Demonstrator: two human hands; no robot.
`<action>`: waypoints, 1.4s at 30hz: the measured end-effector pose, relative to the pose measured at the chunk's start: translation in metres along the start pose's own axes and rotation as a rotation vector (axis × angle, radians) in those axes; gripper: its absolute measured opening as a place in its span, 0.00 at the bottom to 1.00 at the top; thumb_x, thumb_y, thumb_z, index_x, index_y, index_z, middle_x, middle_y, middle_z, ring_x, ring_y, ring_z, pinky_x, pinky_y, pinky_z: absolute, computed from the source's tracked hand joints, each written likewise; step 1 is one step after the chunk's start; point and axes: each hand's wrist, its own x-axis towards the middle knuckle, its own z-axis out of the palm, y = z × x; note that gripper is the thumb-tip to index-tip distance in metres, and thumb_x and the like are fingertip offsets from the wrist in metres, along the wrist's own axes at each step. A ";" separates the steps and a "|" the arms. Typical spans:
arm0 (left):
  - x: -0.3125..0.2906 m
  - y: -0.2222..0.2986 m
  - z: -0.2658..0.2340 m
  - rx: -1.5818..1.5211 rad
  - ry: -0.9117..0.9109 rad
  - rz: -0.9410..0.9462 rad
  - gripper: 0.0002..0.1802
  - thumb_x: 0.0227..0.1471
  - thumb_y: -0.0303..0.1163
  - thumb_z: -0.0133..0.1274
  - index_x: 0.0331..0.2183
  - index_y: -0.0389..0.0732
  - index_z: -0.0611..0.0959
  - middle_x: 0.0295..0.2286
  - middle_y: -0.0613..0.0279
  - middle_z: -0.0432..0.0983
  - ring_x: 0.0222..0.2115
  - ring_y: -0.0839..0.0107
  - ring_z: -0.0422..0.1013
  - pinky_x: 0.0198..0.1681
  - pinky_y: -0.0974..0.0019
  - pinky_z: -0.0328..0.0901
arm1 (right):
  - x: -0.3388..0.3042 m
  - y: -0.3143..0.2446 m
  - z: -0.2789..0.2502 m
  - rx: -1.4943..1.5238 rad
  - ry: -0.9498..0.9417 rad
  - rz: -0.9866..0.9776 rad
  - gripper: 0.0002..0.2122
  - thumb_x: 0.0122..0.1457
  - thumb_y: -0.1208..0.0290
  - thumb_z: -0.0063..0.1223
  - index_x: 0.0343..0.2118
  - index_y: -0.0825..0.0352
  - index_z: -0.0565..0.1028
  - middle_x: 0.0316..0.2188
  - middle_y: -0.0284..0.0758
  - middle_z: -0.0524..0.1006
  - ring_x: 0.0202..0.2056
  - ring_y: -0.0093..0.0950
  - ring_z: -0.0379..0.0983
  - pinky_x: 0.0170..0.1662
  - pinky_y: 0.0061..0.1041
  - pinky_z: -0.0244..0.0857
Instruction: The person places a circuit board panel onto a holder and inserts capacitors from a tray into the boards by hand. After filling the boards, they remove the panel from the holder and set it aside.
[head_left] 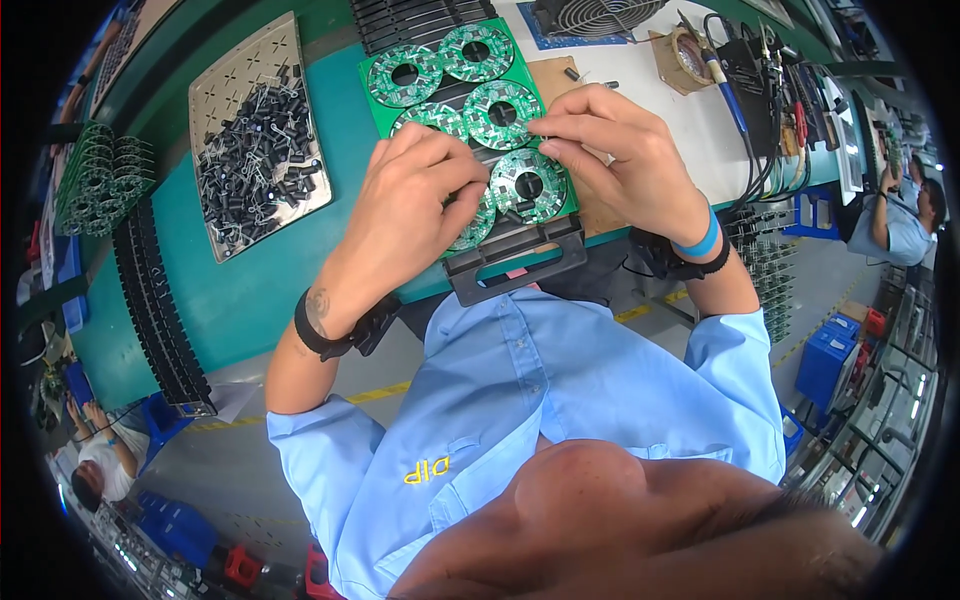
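Observation:
A green panel of several ring-shaped circuit boards (518, 105) lies before me in a black carrier with a handle (517, 262). My left hand (420, 190) is over the left-hand boards, its fingers curled together and partly covering the lower ones. Whatever its fingertips hold, if anything, is hidden. Beside the right edge of the panel, my right hand (622, 150) has its thumb and forefinger pinched close to the middle right board. Something tiny may be between them; I cannot make it out. A small black cylindrical part (521, 208) lies on the nearest right board.
On the left, a pale tray (225, 92) holds a heap of black cylindrical components with wire leads (258, 160). A black slotted rail (158, 305) lies beyond it. A soldering iron (728, 95), a fan guard (598, 15) and cables occupy the right side. Other people work farther off.

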 end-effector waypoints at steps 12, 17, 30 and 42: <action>0.000 -0.001 -0.028 -0.008 0.041 0.013 0.18 0.50 0.30 0.69 0.44 0.40 0.87 0.39 0.59 0.81 0.45 0.58 0.73 0.47 0.57 0.67 | 0.021 0.011 0.020 -0.052 -0.074 -0.006 0.09 0.58 0.79 0.66 0.42 0.68 0.84 0.35 0.38 0.83 0.34 0.35 0.80 0.37 0.30 0.74; 0.001 -0.054 -0.079 0.274 0.130 -0.297 0.22 0.56 0.38 0.66 0.49 0.37 0.85 0.46 0.52 0.81 0.50 0.51 0.73 0.54 0.56 0.68 | 0.021 0.014 0.019 -0.073 -0.081 -0.044 0.08 0.58 0.79 0.66 0.41 0.69 0.84 0.37 0.39 0.84 0.37 0.37 0.82 0.39 0.31 0.76; -0.024 -0.109 -0.089 0.563 0.209 -0.378 0.17 0.62 0.36 0.60 0.51 0.43 0.86 0.44 0.53 0.81 0.48 0.50 0.73 0.53 0.52 0.67 | 0.023 0.012 0.017 -0.082 -0.119 -0.026 0.08 0.58 0.80 0.66 0.41 0.70 0.85 0.37 0.39 0.84 0.37 0.37 0.82 0.39 0.31 0.77; -0.020 -0.104 -0.082 0.359 0.219 -0.471 0.09 0.63 0.30 0.57 0.44 0.37 0.83 0.40 0.50 0.80 0.39 0.50 0.77 0.45 0.53 0.71 | 0.024 0.011 0.018 -0.082 -0.119 -0.050 0.08 0.57 0.80 0.66 0.41 0.69 0.85 0.37 0.39 0.84 0.37 0.36 0.82 0.39 0.31 0.76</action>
